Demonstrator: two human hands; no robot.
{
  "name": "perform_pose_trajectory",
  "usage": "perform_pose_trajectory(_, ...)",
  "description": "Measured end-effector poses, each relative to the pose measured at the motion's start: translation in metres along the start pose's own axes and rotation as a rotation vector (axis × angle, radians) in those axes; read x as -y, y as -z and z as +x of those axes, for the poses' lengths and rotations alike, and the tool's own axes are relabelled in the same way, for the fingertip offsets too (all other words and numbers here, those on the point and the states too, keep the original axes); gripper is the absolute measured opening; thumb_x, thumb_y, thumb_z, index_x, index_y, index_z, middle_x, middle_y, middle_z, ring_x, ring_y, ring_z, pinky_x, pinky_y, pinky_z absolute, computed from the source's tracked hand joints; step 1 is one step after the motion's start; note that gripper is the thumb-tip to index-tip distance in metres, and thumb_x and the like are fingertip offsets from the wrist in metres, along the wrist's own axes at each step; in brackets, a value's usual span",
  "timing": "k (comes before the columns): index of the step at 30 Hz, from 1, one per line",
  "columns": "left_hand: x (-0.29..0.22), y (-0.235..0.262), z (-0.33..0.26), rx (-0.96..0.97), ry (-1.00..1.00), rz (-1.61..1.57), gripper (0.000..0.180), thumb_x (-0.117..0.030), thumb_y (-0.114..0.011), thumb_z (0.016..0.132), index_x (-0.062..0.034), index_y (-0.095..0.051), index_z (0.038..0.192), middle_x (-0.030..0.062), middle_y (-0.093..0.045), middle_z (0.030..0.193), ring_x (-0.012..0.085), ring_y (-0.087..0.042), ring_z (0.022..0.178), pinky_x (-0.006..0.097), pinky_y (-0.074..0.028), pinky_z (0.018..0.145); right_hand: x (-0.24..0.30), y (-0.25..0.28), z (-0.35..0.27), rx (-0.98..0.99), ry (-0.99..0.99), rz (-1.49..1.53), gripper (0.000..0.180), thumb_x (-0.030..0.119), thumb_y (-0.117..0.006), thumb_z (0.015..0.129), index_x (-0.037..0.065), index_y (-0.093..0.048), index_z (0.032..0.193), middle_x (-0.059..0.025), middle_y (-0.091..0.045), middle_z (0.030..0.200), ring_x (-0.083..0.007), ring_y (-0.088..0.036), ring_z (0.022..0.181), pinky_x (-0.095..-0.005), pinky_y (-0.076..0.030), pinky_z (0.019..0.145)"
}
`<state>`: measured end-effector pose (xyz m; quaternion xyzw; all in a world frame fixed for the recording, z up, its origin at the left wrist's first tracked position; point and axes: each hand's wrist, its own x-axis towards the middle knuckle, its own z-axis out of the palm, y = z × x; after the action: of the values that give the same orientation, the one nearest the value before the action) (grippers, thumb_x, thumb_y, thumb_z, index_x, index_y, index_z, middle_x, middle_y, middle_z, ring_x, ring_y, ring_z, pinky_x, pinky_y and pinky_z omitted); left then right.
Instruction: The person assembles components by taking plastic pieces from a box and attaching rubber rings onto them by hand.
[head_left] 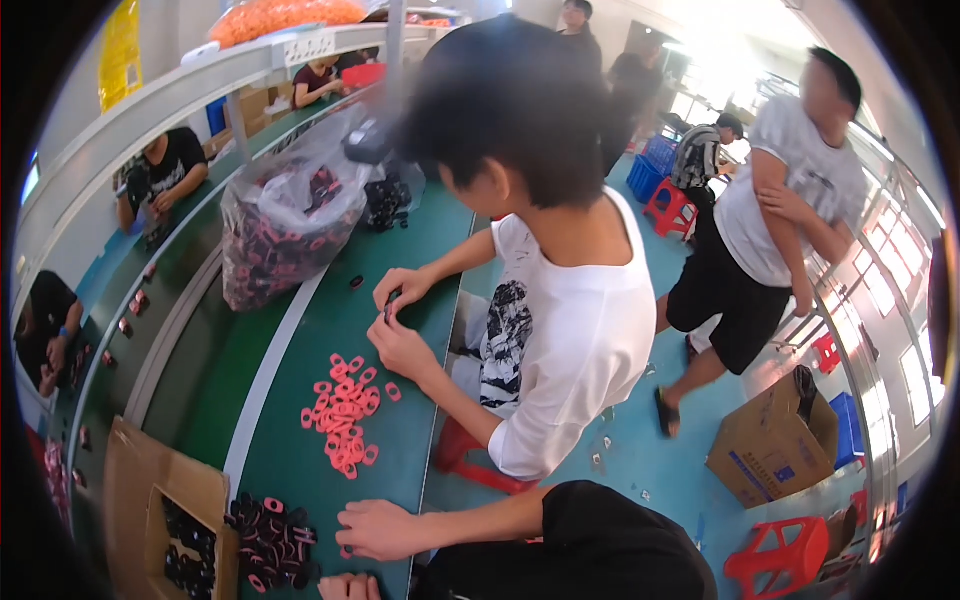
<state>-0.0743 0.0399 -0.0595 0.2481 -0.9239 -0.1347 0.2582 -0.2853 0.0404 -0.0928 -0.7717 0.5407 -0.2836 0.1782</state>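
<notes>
Low in the view, my right hand (380, 530) reaches over the green table from a black sleeve, its fingers curled together. A small dark piece peeks out at its fingertips, too small to name. My left hand (348, 587) is just below, cut by the lower edge; its bent fingers close on something I cannot make out. Beside both hands lies a heap of small black parts (270, 540), some with pink faces. Farther up, a pile of pink oval rings (345, 410) is spread on the table (300, 440).
A cardboard box (165, 480) with black parts stands left of the heap. A co-worker in white (570, 330) sits close on the right, pinching a small dark part. A clear bag (290, 220) of black and pink parts stands beyond. Red stools (780, 555) and a carton (770, 440) occupy the floor.
</notes>
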Motion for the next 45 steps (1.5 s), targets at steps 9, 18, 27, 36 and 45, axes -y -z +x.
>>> perform_pose_trajectory(9, 0.015, -0.003, 0.010, -0.044, 0.175, 0.113, 0.015, -0.006, -0.069, 0.087, -0.0038, -0.068, 0.101, 0.0144, -0.056, 0.092, 0.0362, -0.055, 0.088, 0.047, -0.044, 0.078, -0.013, 0.018, -0.006, 0.017, 0.210, 0.171, 0.016, 0.019, -0.075, 0.083, 0.010, -0.069, 0.095, -0.0110, -0.054, 0.094, -0.0336, -0.055, 0.094, -0.0438, -0.045, 0.081)
perform_pose_trajectory(18, 0.032, 0.010, 0.013, -0.261, 0.211, -0.096, 0.020, 0.001, -0.077, 0.082, -0.0009, -0.071, 0.102, 0.0110, -0.065, 0.093, 0.0309, -0.060, 0.084, 0.041, -0.050, 0.079, -0.010, 0.035, 0.004, 0.104, 0.103, 0.165, 0.027, 0.005, -0.078, 0.081, 0.007, -0.073, 0.108, -0.0085, -0.054, 0.094, -0.0293, -0.053, 0.090, -0.0401, -0.046, 0.081)
perform_pose_trajectory(27, 0.020, 0.010, 0.009, 0.133, 0.241, -0.009, 0.043, -0.011, -0.083, 0.076, -0.0053, -0.071, 0.117, 0.0085, -0.056, 0.099, 0.0306, -0.054, 0.095, 0.041, -0.047, 0.085, -0.007, 0.026, 0.004, 0.100, 0.089, 0.172, 0.030, 0.005, -0.080, 0.079, 0.005, -0.074, 0.108, -0.0070, -0.055, 0.093, -0.0273, -0.053, 0.089, -0.0377, -0.046, 0.078)
perform_pose_trajectory(36, 0.017, 0.001, 0.011, -0.128, 0.278, -0.266, 0.027, 0.000, -0.076, 0.081, -0.0008, -0.063, 0.105, 0.0125, -0.063, 0.102, 0.0342, -0.060, 0.093, 0.044, -0.052, 0.084, -0.010, 0.026, 0.000, 0.074, 0.079, 0.168, 0.028, 0.005, -0.080, 0.078, 0.006, -0.073, 0.106, -0.0065, -0.057, 0.093, -0.0274, -0.054, 0.090, -0.0381, -0.047, 0.079)
perform_pose_trajectory(45, 0.014, -0.010, -0.032, -0.166, 0.283, -0.050, 0.030, 0.002, -0.079, 0.076, -0.0004, -0.064, 0.102, 0.0132, -0.065, 0.109, 0.0331, -0.060, 0.092, 0.043, -0.049, 0.080, -0.029, 0.039, 0.012, -0.203, -0.283, 0.141, 0.030, 0.009, -0.079, 0.087, 0.001, -0.071, 0.114, -0.0024, -0.053, 0.067, -0.0116, -0.050, 0.061, -0.0291, -0.045, 0.059)
